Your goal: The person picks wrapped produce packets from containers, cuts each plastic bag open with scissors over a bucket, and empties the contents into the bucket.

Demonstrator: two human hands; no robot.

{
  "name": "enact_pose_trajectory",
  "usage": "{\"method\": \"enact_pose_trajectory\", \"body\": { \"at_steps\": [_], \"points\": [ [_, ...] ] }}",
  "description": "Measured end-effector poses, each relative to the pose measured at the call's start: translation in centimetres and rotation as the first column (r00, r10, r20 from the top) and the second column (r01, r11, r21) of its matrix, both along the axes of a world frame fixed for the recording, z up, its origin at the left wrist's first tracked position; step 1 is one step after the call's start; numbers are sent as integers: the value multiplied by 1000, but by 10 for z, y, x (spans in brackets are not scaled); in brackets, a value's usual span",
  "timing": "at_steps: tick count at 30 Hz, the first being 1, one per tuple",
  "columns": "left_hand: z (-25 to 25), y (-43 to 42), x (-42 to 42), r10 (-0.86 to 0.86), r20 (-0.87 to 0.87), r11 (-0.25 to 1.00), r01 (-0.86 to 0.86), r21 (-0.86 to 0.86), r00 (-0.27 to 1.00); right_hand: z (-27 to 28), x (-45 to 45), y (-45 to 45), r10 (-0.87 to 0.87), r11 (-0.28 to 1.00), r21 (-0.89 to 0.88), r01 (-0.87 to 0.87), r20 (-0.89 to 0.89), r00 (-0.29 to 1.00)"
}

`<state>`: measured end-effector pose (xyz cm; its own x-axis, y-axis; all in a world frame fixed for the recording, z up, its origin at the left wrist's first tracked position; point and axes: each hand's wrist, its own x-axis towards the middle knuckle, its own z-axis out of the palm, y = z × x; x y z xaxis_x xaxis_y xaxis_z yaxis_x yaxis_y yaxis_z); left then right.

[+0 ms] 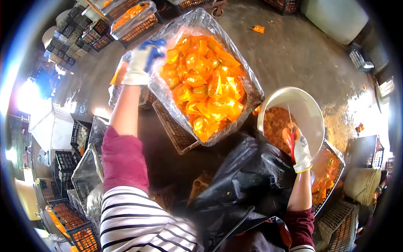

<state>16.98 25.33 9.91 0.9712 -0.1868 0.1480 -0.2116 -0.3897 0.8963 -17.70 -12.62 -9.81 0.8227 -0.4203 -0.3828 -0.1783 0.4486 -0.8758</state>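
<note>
My left hand (140, 63), in a white glove with blue on the fingers, is at the left rim of a crate lined with clear plastic (247, 75). Its fingers are smeared by motion, so their grip cannot be made out. Shiny orange packets (201, 84) fill the lined crate. My right hand (302, 154), gloved in white, is closed around a red-handled knife (292, 147), its thin blade pointing up. Orange-red shows at those fingers; whether it is glove coating or a held piece is unclear. Beneath is a white bucket (317, 115) with a reddish, lumpy mass (275, 124) inside.
Black plastic (247, 176) covers my lap. At right, close to the bucket, stands another crate of orange packets (325, 176). Stacked black crates (79, 222) line the left side. An orange scrap (258, 29) lies on the wet floor (302, 54).
</note>
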Motion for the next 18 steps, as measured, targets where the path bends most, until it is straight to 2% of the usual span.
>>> {"method": "enact_pose_trajectory", "body": {
  "at_steps": [2,4,5,6,7,8,9,10,11,12,14,15,17,18],
  "points": [
    [32,5,-12,57,120,996,-49,-68,991,5,-1,6,25,998,-59,-25,-11,1000],
    [32,18,2,-4,157,966,45,-255,988,19,1,16,-4,994,-108,1,-31,999],
    [26,24,19,-104,149,903,156,-400,983,16,2,15,-4,991,-130,-2,-49,999],
    [26,19,18,25,111,992,-11,-126,993,10,2,12,-6,988,-152,-5,-69,998],
    [25,11,16,160,110,971,-176,162,981,8,3,11,-9,985,-174,-7,-91,996],
    [2,9,25,0,31,998,2,-70,1000,7,2,11,-14,988,-152,2,-76,997],
    [-12,3,26,-76,208,972,26,235,975,10,2,12,-20,991,-130,11,-64,998],
    [-30,-6,25,20,289,800,-189,570,957,13,2,13,-27,994,-109,21,-54,998],
    [-47,-9,23,6,380,597,-308,741,925,18,2,15,23,977,-208,-42,-93,995],
    [-65,-12,22,-28,463,347,-426,836,886,25,4,16,69,947,-302,-108,-137,988],
    [-90,-10,24,-253,540,75,-540,838,803,17,1,9,50,947,-304,-103,-176,983],
    [-93,-6,29,-173,473,245,-427,870,864,17,0,9,41,956,-281,-86,-159,986],
    [-91,2,46,-61,281,566,-199,800,958,17,1,11,30,972,-227,-57,-120,992],
    [-79,-4,53,42,184,504,-179,845,982,18,1,11,49,940,-325,-99,-158,986]
  ]
}}
